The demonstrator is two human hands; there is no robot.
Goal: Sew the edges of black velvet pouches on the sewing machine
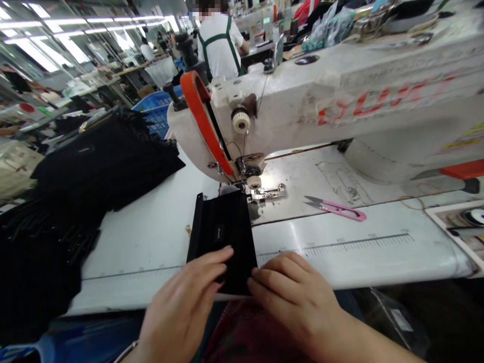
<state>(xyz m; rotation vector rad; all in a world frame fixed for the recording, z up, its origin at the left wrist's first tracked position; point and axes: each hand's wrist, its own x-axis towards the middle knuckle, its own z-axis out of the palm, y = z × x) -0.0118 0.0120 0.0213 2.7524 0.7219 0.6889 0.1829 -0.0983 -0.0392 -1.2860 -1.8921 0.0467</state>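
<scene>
A flat black pouch (234, 232) with a small label and a gold zip pull at its left side lies on the sewing machine (212, 116) bed. Its far right corner sits at the presser foot and needle. My left hand (185, 297) grips the near left part of the pouch, index finger stretched over the top and the other fingers curled. At the near right edge, my right hand (295, 297) has its fingertips pressed together on the pouch. What lies under the fingers is hidden. Pink-handled thread snips (336, 207) rest on the bed to the right.
Stacks of black pouches (102, 156) are piled on the left of the table. A printed ruler (340, 243) runs along the table's front. Behind the machine stand a blue crate (153, 107) and a person (219, 45) in a white shirt.
</scene>
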